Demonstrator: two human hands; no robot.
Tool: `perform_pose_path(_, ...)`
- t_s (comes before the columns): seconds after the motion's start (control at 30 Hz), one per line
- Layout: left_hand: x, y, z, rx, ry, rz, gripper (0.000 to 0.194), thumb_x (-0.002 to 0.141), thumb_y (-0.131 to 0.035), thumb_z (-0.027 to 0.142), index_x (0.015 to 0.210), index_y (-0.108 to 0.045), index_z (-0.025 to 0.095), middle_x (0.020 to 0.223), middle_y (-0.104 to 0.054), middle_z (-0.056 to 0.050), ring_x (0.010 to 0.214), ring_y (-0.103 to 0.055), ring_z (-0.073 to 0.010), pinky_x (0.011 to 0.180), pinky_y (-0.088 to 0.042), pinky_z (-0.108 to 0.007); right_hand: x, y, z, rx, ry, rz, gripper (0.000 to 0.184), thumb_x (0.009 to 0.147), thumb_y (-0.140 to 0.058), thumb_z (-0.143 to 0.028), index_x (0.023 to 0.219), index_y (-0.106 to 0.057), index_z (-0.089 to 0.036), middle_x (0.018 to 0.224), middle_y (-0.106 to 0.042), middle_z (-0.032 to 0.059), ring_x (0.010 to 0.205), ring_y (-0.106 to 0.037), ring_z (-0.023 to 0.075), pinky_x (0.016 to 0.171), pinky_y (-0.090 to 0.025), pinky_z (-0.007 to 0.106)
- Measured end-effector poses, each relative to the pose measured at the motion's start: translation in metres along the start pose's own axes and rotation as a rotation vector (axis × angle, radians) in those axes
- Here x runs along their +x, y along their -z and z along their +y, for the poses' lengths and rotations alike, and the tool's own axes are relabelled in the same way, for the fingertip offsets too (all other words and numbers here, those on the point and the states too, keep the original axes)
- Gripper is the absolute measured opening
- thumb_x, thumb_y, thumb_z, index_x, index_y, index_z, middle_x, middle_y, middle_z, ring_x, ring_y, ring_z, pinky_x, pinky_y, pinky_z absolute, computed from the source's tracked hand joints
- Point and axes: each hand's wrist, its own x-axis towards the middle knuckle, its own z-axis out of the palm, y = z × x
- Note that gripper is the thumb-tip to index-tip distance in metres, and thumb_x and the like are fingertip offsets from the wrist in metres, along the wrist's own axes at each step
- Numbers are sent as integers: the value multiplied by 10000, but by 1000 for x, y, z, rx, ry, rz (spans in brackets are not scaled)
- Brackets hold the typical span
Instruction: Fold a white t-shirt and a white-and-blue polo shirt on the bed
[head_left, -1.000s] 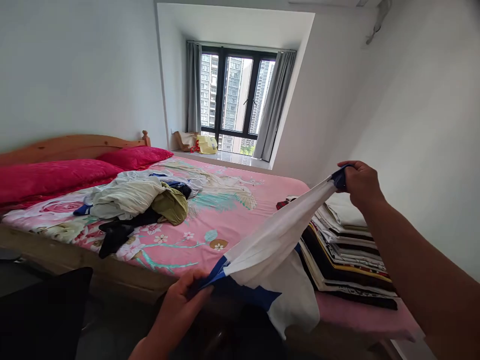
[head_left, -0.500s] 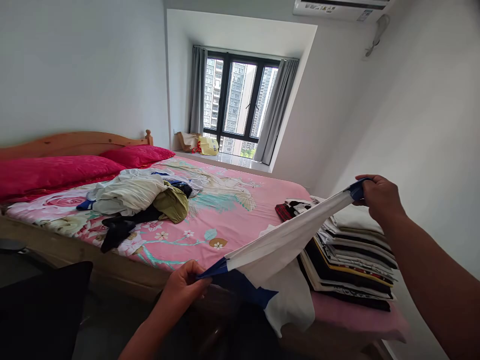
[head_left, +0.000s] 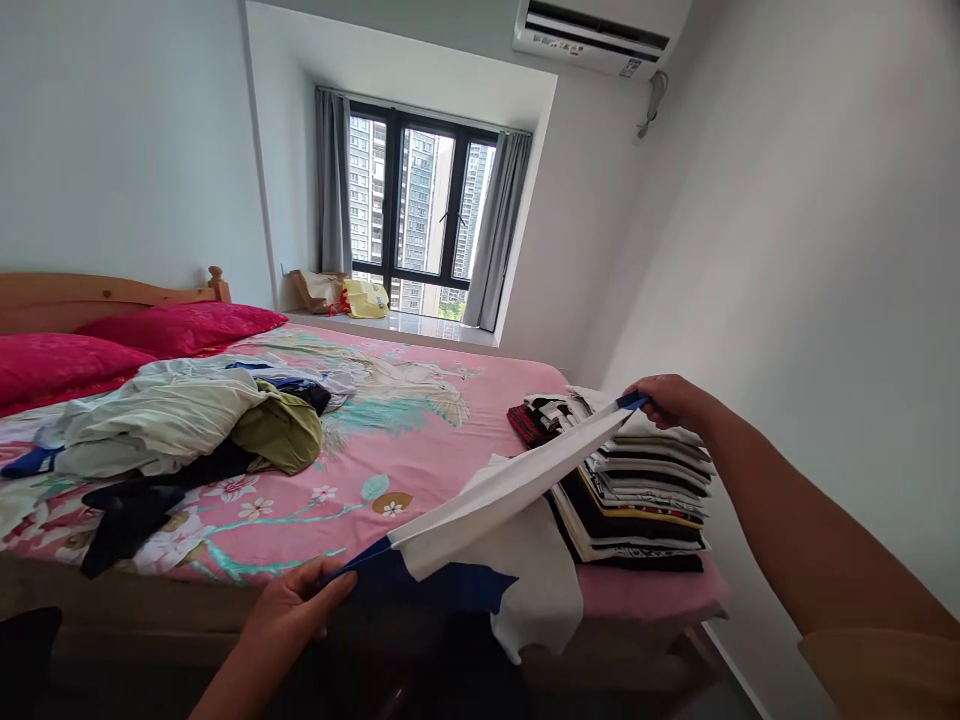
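A white garment with blue ends (head_left: 495,500) is stretched between my two hands, sloping up to the right. My left hand (head_left: 296,605) pinches its lower blue end near the front edge of the bed. Its upper blue end is gripped by my right hand (head_left: 667,402), in front of a stack of folded clothes (head_left: 645,500). The lower part of the garment hangs down over the bed's edge. Whether it is a shirt I cannot tell.
On the pink flowered bed sheet (head_left: 420,470) lies a heap of loose clothes (head_left: 172,410), with black and olive pieces at its front. Red pillows (head_left: 187,325) are by the wooden headboard (head_left: 112,290). Paper and yellow bags (head_left: 366,298) sit on the windowsill. A wall (head_left: 787,250) rises at the right.
Both hands have shifted left and slightly lower in view with the garment still stretched between them. The whole room has also shifted left, so my head has turned right.
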Motion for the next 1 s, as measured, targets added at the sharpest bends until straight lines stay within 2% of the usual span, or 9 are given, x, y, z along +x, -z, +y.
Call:
perform_pose_path(0.07, 5, 0, -3, 99, -23, 51, 375, 516, -775, 479, 648, -614, 167, 477, -459, 62, 425, -352, -63, 434, -284, -195, 2, -5, 8, -5, -34, -14, 202, 770, -516, -207, 944, -594, -141, 438, -422, -38, 350, -360, 70, 341, -275, 187)
perform_pose_path(0.27, 9, -1, -18, 115, -3, 82, 478, 462, -765, 555, 706, -624, 169, 460, -435, 76, 436, -333, -68, 469, -250, -198, 10, -12, 18, 93, -22, -70, 256, 746, -508, -186, 983, -593, -142, 465, -471, -31, 369, -427, 87, 369, -367, 202)
perform_pose_path(0.5, 11, 3, -23, 57, -8, -5, 382, 551, -754, 504, 634, -577, 176, 462, -421, 68, 466, -344, -74, 485, -292, -202, 6, -3, 13, 199, -35, -102, 149, 737, -480, -159, 831, -596, -153, 516, -554, 5, 405, -492, 101, 401, -428, 212)
perform_pose_path(0.57, 12, 3, -28, -11, 42, -68, 364, 572, -755, 480, 641, -564, 178, 484, -420, 70, 461, -337, -67, 470, -294, -198, 1, -3, 12, 262, -27, -141, 175, 723, -463, -143, 829, -602, -151, 630, -635, 45, 502, -579, 125, 449, -476, 222)
perform_pose_path(0.63, 12, 2, -32, -85, 95, -124, 368, 575, -759, 473, 636, -552, 175, 504, -417, 71, 448, -327, -58, 448, -297, -197, -3, -4, 12, 283, 2, -242, 220, 702, -483, -132, 874, -619, -150, 801, -689, 82, 682, -652, 166, 541, -530, 245)
perform_pose_path(0.7, 14, 2, -37, -149, 127, -145, 393, 553, -770, 480, 611, -534, 170, 499, -396, 76, 421, -312, -48, 421, -292, -199, -7, -8, 15, 239, 33, -334, 253, 690, -540, -133, 926, -630, -149, 923, -696, 99, 825, -662, 200, 612, -557, 266)
perform_pose_path(0.73, 16, 3, -40, -172, 132, -140, 406, 543, -774, 483, 596, -523, 169, 488, -381, 79, 406, -303, -44, 409, -285, -198, -7, -10, 16, 200, 40, -338, 256, 688, -576, -141, 937, -631, -150, 945, -696, 101, 851, -660, 209, 620, -562, 270)
perform_pose_path(0.83, 22, 8, -51, -186, 135, -121, 418, 537, -780, 476, 586, -500, 169, 475, -369, 83, 389, -305, -38, 400, -272, -192, -7, -20, 20, 97, 37, -241, 221, 692, -662, -204, 904, -629, -152, 917, -707, 93, 815, -667, 204, 584, -565, 256)
perform_pose_path(1.0, 30, 19, -76, -82, 189, -142, 476, 522, -757, 555, 577, -481, 171, 456, -342, 89, 384, -281, -35, 406, -232, -189, -4, -39, 19, -81, 84, -116, 185, 723, -683, -292, 813, -599, -154, 675, -700, 59, 550, -643, 148, 463, -526, 214)
